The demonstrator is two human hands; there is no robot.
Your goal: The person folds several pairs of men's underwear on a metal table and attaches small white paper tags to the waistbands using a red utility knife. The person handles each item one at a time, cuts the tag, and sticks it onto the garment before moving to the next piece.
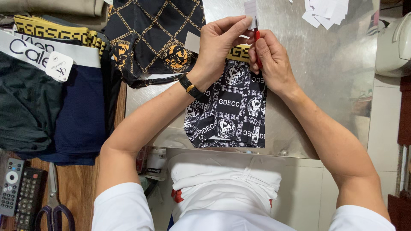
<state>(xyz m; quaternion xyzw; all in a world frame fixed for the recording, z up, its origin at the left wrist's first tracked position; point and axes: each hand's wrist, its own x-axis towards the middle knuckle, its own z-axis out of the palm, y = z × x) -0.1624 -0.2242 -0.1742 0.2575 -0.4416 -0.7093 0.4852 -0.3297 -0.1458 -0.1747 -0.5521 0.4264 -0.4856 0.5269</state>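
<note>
The black knit shorts with white medallions and chain-like lettering point(231, 113) lie on the dull silver metal tabletop point(325, 64). Just above them, a red-handled tool point(258, 40) and a small white paper tag point(250, 9). To their upper left, a black garment crossed by gold chain lattice with gold medallions point(156, 30). Further left of the shorts, navy folded briefs with a white waistband point(79, 107) and a yellow-and-black key-pattern band point(55, 30).

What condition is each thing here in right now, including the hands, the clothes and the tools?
left hand: pinching a small white tag
right hand: gripping a red tool
patterned black shorts: flat on the metal table
scissors: shut, lying on wood
paper tags: loosely piled
</note>
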